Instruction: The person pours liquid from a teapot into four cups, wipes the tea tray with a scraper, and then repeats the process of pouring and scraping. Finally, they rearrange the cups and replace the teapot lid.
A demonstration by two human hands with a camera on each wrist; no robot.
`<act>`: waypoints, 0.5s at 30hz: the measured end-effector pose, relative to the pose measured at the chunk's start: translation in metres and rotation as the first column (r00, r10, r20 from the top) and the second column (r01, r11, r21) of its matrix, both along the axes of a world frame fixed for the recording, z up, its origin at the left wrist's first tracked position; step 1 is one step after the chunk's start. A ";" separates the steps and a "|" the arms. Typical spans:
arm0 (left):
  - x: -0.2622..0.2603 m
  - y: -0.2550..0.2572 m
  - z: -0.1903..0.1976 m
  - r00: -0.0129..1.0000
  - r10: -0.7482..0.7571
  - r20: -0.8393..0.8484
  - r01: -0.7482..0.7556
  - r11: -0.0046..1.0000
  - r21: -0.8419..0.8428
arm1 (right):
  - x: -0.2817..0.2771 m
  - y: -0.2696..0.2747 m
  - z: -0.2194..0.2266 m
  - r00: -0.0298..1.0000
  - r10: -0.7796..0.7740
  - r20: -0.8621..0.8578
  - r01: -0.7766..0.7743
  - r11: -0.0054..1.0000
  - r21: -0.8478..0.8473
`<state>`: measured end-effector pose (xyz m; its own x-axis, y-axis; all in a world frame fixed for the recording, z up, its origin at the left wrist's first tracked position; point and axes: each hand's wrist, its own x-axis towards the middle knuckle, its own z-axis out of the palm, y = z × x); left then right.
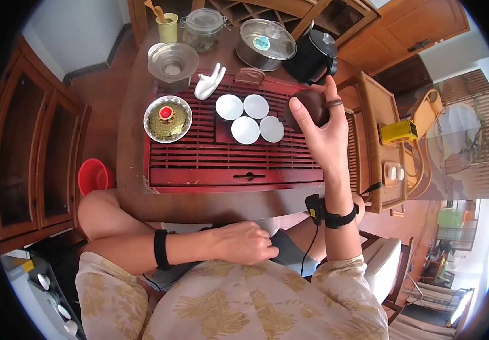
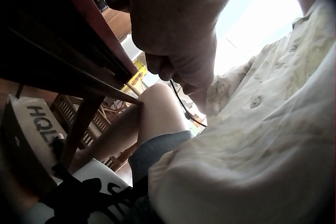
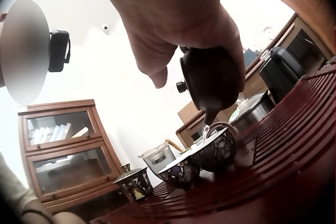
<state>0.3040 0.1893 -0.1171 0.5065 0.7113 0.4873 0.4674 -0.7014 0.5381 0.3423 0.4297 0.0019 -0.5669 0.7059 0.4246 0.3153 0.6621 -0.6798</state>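
My right hand [image 1: 326,127] grips a dark brown teapot [image 1: 309,111] over the right side of the red slatted tea tray [image 1: 199,177]. In the right wrist view the teapot [image 3: 212,79] is tipped, its spout pointing down close above the patterned cups [image 3: 214,152]. Seen from above, several small cups [image 1: 245,130] with white insides stand grouped at the tray's middle. A lidded bowl [image 1: 167,127] with a red knob sits at the tray's left. My left hand [image 1: 247,243] rests by my lap, fingers loosely curled, holding nothing.
A white figurine [image 1: 209,83] stands at the tray's back edge. Behind the tray are a glass strainer bowl [image 1: 172,59], a glass jar [image 1: 203,37], a lidded steel pot [image 1: 256,54] and a black kettle [image 1: 307,59]. A rattan shelf [image 1: 377,164] stands at the right.
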 end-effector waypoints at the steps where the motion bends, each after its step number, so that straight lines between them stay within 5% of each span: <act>1: 0.000 0.000 0.000 1.000 -0.003 0.002 0.003 1.000 -0.007 | 0.000 0.000 0.002 1.000 0.001 0.000 -0.001 1.000 0.008; 15: -0.004 0.004 0.000 0.999 -0.014 0.029 0.016 0.998 -0.054 | 0.005 0.016 0.030 0.988 0.144 -0.059 -0.143 0.989 0.027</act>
